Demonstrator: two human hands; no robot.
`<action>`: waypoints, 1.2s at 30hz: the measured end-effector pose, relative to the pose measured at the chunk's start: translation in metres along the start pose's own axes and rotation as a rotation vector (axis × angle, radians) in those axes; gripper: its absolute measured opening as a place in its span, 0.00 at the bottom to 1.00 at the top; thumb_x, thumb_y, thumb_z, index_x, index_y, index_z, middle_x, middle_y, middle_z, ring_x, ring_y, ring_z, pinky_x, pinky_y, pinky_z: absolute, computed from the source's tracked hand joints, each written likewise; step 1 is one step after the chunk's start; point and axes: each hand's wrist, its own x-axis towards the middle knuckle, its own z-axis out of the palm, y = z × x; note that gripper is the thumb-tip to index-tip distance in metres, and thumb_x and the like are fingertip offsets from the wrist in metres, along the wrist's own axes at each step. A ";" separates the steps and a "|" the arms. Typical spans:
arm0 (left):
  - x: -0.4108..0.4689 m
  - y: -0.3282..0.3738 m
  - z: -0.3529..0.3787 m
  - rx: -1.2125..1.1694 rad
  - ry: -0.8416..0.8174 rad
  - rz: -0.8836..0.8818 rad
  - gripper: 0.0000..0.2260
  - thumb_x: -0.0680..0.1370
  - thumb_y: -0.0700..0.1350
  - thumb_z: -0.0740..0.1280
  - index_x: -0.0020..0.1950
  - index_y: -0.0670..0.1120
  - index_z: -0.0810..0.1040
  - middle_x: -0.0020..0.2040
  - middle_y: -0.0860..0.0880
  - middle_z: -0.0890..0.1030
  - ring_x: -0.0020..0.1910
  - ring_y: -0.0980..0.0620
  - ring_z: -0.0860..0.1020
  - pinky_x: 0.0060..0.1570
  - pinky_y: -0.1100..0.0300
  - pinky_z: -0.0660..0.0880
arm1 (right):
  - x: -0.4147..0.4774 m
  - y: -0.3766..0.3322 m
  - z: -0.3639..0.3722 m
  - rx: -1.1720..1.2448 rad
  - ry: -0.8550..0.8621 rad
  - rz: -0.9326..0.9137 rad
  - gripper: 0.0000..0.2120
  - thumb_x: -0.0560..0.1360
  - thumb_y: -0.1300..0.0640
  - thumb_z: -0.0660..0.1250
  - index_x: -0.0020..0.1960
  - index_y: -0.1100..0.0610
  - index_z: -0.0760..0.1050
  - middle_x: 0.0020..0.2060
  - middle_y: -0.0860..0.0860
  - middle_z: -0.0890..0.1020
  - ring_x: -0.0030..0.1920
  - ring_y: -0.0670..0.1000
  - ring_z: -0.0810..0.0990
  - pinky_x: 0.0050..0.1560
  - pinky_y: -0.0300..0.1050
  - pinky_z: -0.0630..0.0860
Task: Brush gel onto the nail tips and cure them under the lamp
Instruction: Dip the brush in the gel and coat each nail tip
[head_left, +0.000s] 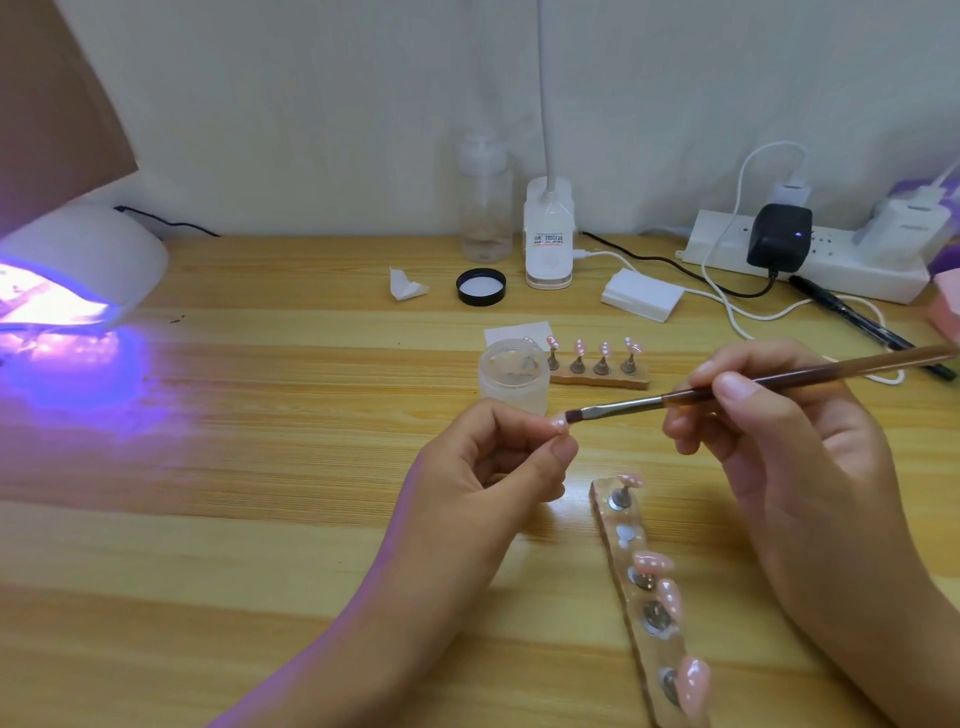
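Note:
My left hand (493, 462) pinches a small pink nail tip (560, 423) between thumb and fingers above the table. My right hand (779, 441) grips a brown-handled brush (727, 391); its dark bristles touch the held tip. A clear holder strip (628, 587) lies below my hands with several pink nail tips on metal stands and one bare slot. A second wooden holder (602, 378) with several pink tips stands behind, next to an open frosted gel jar (513, 375). The white curing lamp (83, 260) glows purple at the far left.
A black jar lid (481, 286), a folded wipe (406, 285), a clear bottle (484, 200) and a white desk lamp base (549, 234) stand at the back. A white pad stack (642, 295), a power strip (810, 260) with chargers and cables, and a black pen (857, 322) lie at right.

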 end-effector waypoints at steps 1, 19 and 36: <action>0.000 0.000 0.000 0.000 -0.001 0.000 0.02 0.70 0.50 0.72 0.41 0.54 0.81 0.36 0.54 0.83 0.38 0.57 0.82 0.46 0.60 0.80 | 0.000 0.000 0.001 -0.007 -0.020 -0.001 0.04 0.72 0.54 0.66 0.42 0.50 0.80 0.35 0.50 0.80 0.38 0.49 0.80 0.41 0.39 0.77; -0.001 0.002 0.001 0.033 -0.032 0.031 0.03 0.70 0.50 0.73 0.43 0.55 0.82 0.40 0.55 0.83 0.41 0.59 0.81 0.43 0.67 0.76 | 0.004 0.003 0.000 -0.077 0.094 0.008 0.08 0.75 0.57 0.64 0.42 0.47 0.80 0.36 0.48 0.82 0.39 0.49 0.81 0.41 0.39 0.77; -0.006 0.004 0.013 0.509 -0.127 0.221 0.05 0.67 0.51 0.78 0.40 0.59 0.85 0.42 0.59 0.76 0.47 0.63 0.71 0.42 0.75 0.64 | 0.006 0.003 0.000 0.007 0.204 0.086 0.11 0.76 0.60 0.65 0.39 0.48 0.81 0.33 0.50 0.81 0.35 0.46 0.80 0.36 0.36 0.76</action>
